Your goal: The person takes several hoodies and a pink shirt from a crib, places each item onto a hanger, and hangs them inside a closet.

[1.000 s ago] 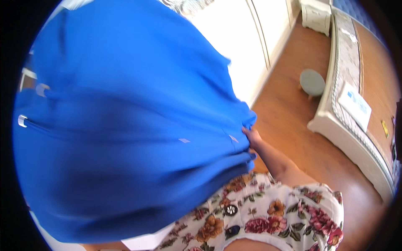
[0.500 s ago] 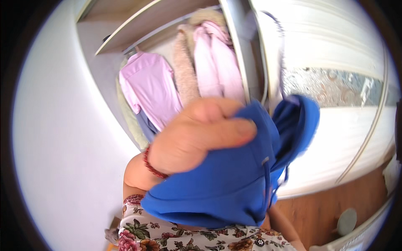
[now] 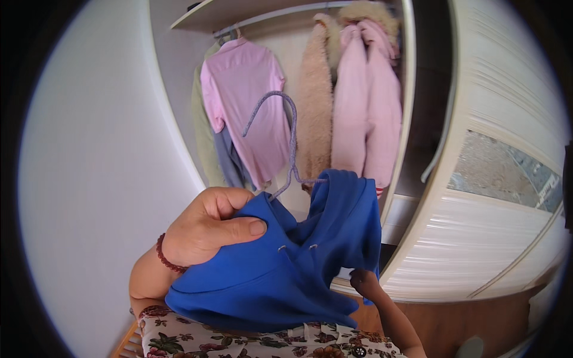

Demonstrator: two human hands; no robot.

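A blue hooded sweatshirt [image 3: 292, 268] with two drawstring eyelets hangs in front of me. My left hand [image 3: 209, 230] is closed on its left shoulder, thumb on top and fingers behind the cloth. A grey-purple hanger [image 3: 292, 143] sits in the neck opening, its hook pointing up and one arm lying by the right side of the neckline. Lower down on the right, my right hand [image 3: 365, 283] is curled at the garment's right edge, its fingertips partly hidden against the cloth.
Ahead stands an open wardrobe with a hanging rail [image 3: 280, 15]. On it hang a pink shirt [image 3: 245, 95], a beige fuzzy garment [image 3: 316, 101] and a pink coat [image 3: 367, 107] with a fur-trimmed hood. A white sliding door [image 3: 477, 238] is at the right, a bare wall [image 3: 89, 179] at the left.
The sweatshirt has moved lower and left with my left hand, its front now spread toward me. The hanger has swung to the middle, and my right hand has come into sight.
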